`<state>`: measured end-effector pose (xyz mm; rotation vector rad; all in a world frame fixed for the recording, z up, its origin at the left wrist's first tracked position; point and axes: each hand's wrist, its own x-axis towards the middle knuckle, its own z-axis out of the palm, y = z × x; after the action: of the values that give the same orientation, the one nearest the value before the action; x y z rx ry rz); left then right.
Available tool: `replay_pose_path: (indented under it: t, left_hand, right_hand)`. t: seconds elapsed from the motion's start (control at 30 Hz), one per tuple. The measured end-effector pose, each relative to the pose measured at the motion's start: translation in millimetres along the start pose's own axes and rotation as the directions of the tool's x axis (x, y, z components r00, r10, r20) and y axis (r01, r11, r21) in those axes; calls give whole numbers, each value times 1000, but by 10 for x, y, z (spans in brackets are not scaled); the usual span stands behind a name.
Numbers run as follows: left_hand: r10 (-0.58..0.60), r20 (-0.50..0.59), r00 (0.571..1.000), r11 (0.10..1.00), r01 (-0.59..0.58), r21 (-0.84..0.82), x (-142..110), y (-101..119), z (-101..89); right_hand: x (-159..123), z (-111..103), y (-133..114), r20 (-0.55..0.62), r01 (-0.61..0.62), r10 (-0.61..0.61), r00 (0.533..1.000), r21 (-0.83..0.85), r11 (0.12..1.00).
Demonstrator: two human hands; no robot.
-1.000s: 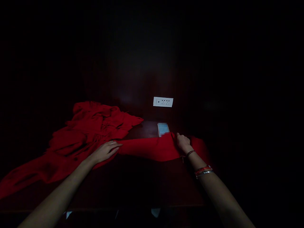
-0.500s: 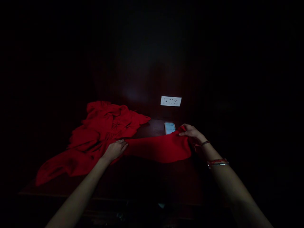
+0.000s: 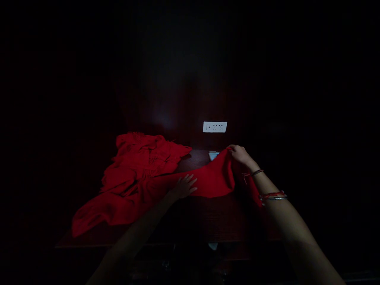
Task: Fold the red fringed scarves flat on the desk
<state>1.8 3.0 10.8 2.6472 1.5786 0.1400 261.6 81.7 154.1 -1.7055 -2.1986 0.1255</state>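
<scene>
cloth of deep red lies across a dark worktop, its smooth band running from a rumpled heap at left to a raised edge at right; whether band and heap are one piece cannot be told in the dim light. a person's right hand has its grip clamped on that lifted edge, thumb and fingers together, while the left hand rests flat on the band, fingers spread apart, pinching nothing. the fabric looks soft, light and limp, likely to fold at a touch and sag where unsupported; it seems matte rather than slick, so a light pinch should hold, and nothing suggests it would break. corners and the far edge appear the best places to take hold, with a flat palm to steady the middle. deep creases and gathered folds ridge the heap, against the band's plain, even face. thin red threads dangle near the right wrist. behind, a white rectangular socket plate sits on the dark, faintly glossy wall, above a small pale blue item, blurred and partly hidden by the cloth.
</scene>
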Motion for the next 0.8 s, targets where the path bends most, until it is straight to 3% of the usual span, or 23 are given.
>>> replay_pose_path:
  t: [0.1, 0.2, 0.37, 0.57, 0.63, 0.73, 0.8]
  left_hand:
    - [-67, 117, 991, 998, 69, -10, -18, -43, 3]
    - [-111, 161, 981, 993, 116, -24, -84, -149, -25]
    - [-185, 159, 970, 983, 183, 27, -150, -299, -21]
    - [-290, 175, 941, 954, 268, 137, -264, -361, -92]
    - [-317, 183, 931, 945, 294, 141, -301, -374, -124]
    - [-357, 192, 914, 932, 334, 143, -325, -382, -147]
    - [-378, 187, 907, 923, 356, 143, -321, -374, -144]
  right_hand:
    - [20, -160, 49, -105, -64, 61, 993, -29, 997]
    - [10, -209, 169, -58, -106, 99, 993, -123, 987]
    - [-138, -32, 348, 156, -116, 161, 974, -263, 958]
    - [-268, 206, 497, 51, -285, 324, 945, -364, 887]
    - [-238, 222, 544, -11, -357, 373, 928, -316, 879]
    - [-150, 197, 587, -127, -449, 441, 889, -43, 893]
    - [-92, 179, 586, -183, -440, 452, 873, 104, 892]
